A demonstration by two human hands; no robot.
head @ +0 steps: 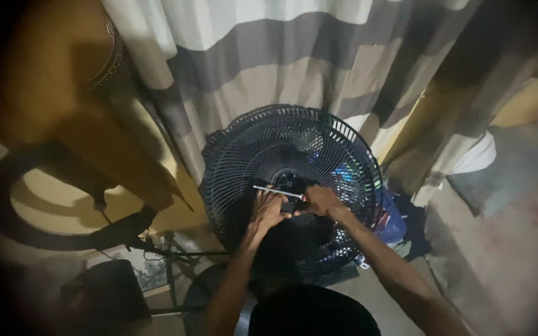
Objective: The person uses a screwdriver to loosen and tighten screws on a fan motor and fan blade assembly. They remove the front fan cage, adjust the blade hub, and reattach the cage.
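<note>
The left hand [266, 210] and the right hand [322, 200] meet at the middle of a round black wire fan grille [244, 149]. The right fingers are closed around a thin silver metal screwdriver [277, 190]; the left fingers are curled beside its shaft, but I cannot tell if they grip it. Behind the fan hangs a grey and cream checked curtain [281, 56].
</note>
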